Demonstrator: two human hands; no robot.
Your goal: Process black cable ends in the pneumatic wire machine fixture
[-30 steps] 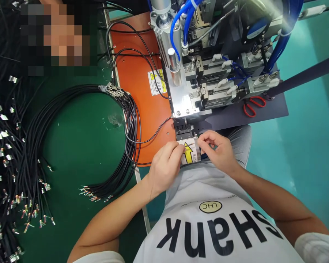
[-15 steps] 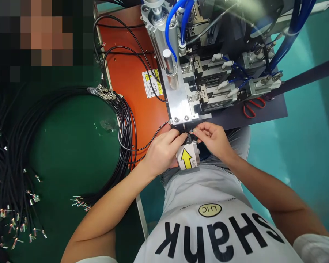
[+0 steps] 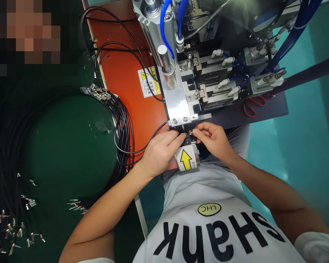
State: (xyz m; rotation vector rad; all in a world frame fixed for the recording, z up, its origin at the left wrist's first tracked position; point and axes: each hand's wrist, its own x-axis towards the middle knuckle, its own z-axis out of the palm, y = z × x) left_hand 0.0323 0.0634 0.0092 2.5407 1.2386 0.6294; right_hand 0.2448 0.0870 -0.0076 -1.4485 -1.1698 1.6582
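My left hand is closed at the front of the metal press machine. Its thumb and forefinger point to a small black fixture, and a black cable runs in beneath the fingers, its end hidden. On the other side of the fixture, my right hand pinches thin coloured wires between thumb and forefinger. The wire tips are too small to make out well. Just below the fixture sits a metal block bearing a yellow arrow label.
To the left, a bundle of black cables with metal connectors hangs across the orange machine base. More cables lie on the green table. Red-handled scissors rest on the dark plate at right. A person's hand is pixelated at upper left.
The view has shifted slightly, so the table and cables appear a little farther left. Both hands stay at the fixture with almost the same grip.
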